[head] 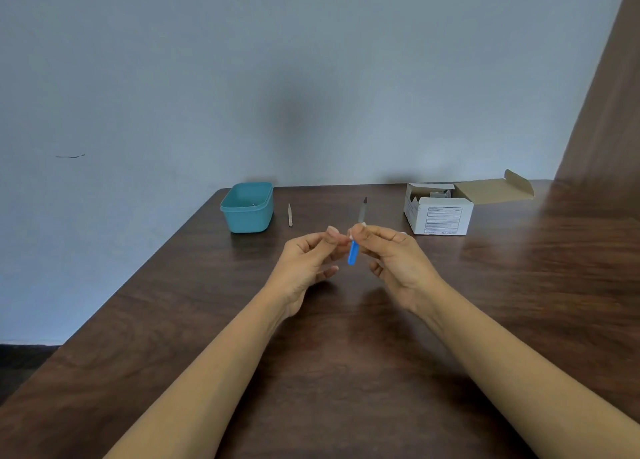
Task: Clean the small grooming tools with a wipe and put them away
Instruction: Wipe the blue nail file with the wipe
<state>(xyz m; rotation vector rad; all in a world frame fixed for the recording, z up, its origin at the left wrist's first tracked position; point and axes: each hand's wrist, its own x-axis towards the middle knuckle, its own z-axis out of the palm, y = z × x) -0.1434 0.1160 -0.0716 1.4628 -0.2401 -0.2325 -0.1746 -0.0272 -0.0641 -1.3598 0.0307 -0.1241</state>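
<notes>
A nail file with a blue handle [353,253] and a grey blade pointing up and away is held above the table's middle. My right hand [394,257] pinches it where handle meets blade. My left hand [310,261] reaches in from the left, its thumb and fingertips pinching a small white bit, apparently a wipe [350,236], against the file. Most of the wipe is hidden by the fingers. A pair of thin tweezers [290,215] lies on the table beyond my hands, just right of a teal plastic tub [247,209].
An open white cardboard box [440,214] with its brown flap folded back stands at the back right. The dark wooden table [346,372] ends at a slanting left edge, and a grey wall rises behind it.
</notes>
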